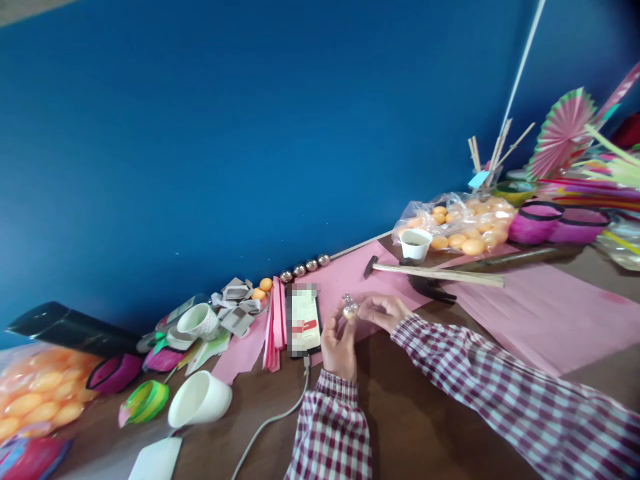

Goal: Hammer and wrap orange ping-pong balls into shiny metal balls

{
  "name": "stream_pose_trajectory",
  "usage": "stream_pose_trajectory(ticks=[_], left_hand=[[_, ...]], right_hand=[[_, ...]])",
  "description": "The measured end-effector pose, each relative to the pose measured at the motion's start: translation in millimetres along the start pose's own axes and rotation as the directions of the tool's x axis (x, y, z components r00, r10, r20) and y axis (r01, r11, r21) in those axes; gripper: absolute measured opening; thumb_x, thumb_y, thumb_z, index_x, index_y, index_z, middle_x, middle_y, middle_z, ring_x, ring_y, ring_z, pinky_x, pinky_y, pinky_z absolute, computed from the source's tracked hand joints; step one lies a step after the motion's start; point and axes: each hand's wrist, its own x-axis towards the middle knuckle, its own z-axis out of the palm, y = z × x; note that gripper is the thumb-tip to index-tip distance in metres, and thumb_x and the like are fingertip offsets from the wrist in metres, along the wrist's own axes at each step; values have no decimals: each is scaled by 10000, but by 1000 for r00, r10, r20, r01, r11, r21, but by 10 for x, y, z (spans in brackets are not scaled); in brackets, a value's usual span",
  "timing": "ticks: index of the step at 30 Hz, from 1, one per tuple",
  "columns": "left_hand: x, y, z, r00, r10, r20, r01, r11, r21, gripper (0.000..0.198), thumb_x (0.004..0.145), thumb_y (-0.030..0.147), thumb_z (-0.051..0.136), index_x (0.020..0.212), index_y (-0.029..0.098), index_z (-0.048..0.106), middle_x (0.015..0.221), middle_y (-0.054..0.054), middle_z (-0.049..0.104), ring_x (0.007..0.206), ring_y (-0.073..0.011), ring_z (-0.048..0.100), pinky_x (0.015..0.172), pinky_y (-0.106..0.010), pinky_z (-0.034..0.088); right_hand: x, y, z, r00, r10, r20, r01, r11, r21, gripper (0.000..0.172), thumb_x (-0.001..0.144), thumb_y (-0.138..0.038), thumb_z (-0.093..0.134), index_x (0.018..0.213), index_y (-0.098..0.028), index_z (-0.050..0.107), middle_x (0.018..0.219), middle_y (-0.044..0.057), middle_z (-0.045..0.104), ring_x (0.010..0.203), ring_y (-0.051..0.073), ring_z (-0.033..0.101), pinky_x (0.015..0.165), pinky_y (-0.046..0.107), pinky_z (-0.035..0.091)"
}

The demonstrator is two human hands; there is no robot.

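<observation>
Left hand (340, 350) pinches a silvery ball (351, 311); right hand (387, 311) just beside, grip unclear; four metallic balls (299, 270) line the worktop (420, 407)'s back edge.

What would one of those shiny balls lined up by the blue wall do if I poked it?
A shiny ball would probably roll, because it looks round. Poked sideways, it might bump its neighbours, since they sit close in a row. It may feel slippery too, as its surface looks smooth and glossy.
</observation>
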Motion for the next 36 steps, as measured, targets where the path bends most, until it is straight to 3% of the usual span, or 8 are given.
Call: stream_pose_trajectory(ticks=[5,10,16,22,28,36], left_hand=[[-2,6,9,1000,-8,3,8,1000,-16,404,677,262,644,1063,179,559,1129,-92,587,1059,-225,528,941,-373,372],[-6,15,18,1000,-21,-19,21,999,-31,405,663,253,655,1051,179,566,1131,-91,587,1063,-222,526,939,-354,376],[5,-25,-17,1000,-5,30,7,999,-35,409,696,241,629,1091,185,537,1148,-89,575,1073,-215,519,951,-364,368],[11,-36,-11,1000,4,28,-3,999,-38,407,707,232,623,1100,188,529,1171,-87,559,1073,-206,521,951,-361,370],[15,-34,-4,1000,9,0,-9,1000,-30,411,692,241,635,1087,177,541,1129,-93,586,1040,-203,543,930,-351,386],[7,-34,-29,999,38,-1,-38,999,17,382,693,237,633,1064,174,562,1148,-90,574,1088,-215,506,953,-356,361]], right_hand=[[-5,16,21,999,-14,-52,14,1000,4,219,692,-367,600,670,-149,612,1003,71,598,805,162,597,759,318,480],[-7,-2,20,1000,-6,-26,7,1000,7,220,698,-367,591,672,-149,606,1001,73,600,780,160,601,725,313,491],[-5,12,23,998,-23,-54,23,1000,3,235,693,-383,593,671,-150,615,991,70,608,783,160,600,730,311,491],[-7,18,27,1000,8,-24,-8,1000,7,234,693,-379,590,696,-148,620,999,69,606,670,133,597,568,270,506],[-8,8,33,1000,22,-22,-21,999,32,243,680,-386,603,694,-144,629,1004,71,607,709,137,596,586,263,508],[0,-37,25,995,102,10,-103,994,46,257,645,-396,626,684,-142,617,810,41,649,610,116,577,540,245,486]])
